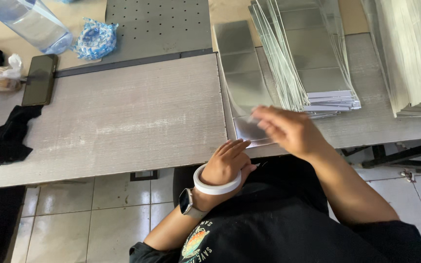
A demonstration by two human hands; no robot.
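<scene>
Head view: step: picking a sheet.
right hand [288, 130]: blurred over silver sheet [249, 130], grip cannot tell.
left hand [227, 163]: open, flat beside sheet, tape roll [216, 187] on wrist.
next: needs clean single-sheet pinch.

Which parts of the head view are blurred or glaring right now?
Head view: the right hand is smeared by motion blur, fingertips indistinct; the left hand and the tape roll on its wrist are sharp; the silver sheets reflect soft glare; the table is evenly lit, without hard shadows.
</scene>
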